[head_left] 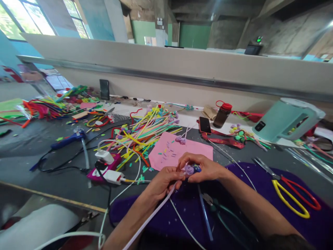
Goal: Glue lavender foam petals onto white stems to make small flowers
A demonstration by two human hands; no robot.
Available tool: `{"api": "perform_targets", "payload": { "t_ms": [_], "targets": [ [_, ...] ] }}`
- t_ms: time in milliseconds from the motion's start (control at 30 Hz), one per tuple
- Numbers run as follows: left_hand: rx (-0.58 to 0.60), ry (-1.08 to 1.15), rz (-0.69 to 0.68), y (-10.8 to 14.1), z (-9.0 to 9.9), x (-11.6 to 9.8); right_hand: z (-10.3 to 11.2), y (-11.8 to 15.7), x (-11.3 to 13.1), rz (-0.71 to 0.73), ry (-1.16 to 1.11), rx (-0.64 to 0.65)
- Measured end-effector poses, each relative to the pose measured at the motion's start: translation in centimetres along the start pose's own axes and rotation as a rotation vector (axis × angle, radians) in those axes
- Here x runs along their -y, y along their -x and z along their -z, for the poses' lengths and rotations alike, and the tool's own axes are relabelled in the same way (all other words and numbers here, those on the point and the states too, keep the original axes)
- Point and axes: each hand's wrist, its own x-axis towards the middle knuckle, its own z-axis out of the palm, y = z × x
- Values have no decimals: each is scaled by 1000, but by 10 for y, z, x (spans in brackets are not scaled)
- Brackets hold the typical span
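Note:
My left hand (pixel 168 178) is closed, pinching a long lilac pipe cleaner (pixel 149 217) that trails down toward my body. Close against it, my right hand (pixel 204 168) curls its fingers and thumb around a small lilac pipe-cleaner flower (pixel 189 169). Something dark blue shows behind the flower, partly hidden by the fingers. Both hands are just in front of a pink sheet (pixel 200 149) strewn with small lilac and green cut pieces. Another lilac looped piece (pixel 180 140) rests on that sheet. Below the hands lie cutting pliers (pixel 214 205) and a translucent glue stick (pixel 205 211).
Red-and-yellow-handled scissors (pixel 279 177) lie on purple cloth (pixel 239 170) at right. A heap of pipe cleaners (pixel 153 126) covers the middle table. A glue gun (pixel 69 139) and cabled power strip (pixel 117 159) sit left. Behind stand a phone (pixel 204 125), bottle (pixel 223 114) and kettle (pixel 283 119).

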Motion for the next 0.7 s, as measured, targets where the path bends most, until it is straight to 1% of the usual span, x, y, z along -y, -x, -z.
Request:
{"api": "perform_targets", "payload": {
  "t_ms": [200,400,700],
  "targets": [
    [5,-14,6,0,0,1,-4,0,1,-4,-12,-1],
    [15,-2,-1,2,-2,-1,-3,0,2,6,21,-22],
    [-9,14,-11,5,-4,-6,-2,0,1,8,32,-51]
  ]
}}
